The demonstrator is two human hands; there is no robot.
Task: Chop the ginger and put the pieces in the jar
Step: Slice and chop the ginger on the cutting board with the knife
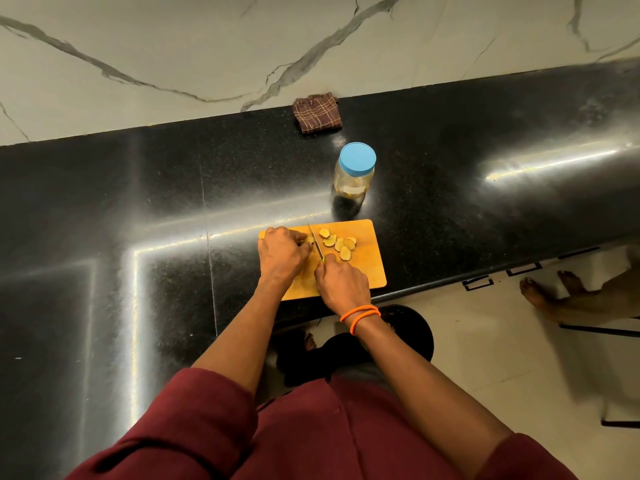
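I'm mid-chop: my left hand (pixel 282 252) curls over what remains of the ginger (pixel 309 239) at the left end of the cutting board (pixel 369 268), pinning it, while my right hand (pixel 343 284) grips the knife (pixel 316 245), blade set just beside those fingertips. A cluster of slices (pixel 337 242) lies to the right of the blade. The jar (pixel 354 174) stands on the tabletop (pixel 138 202) beyond the board, its blue lid (pixel 357 159) still on. Next, I judge, more cuts with fingertips tucked back, then the lid must come off before any pieces go in.
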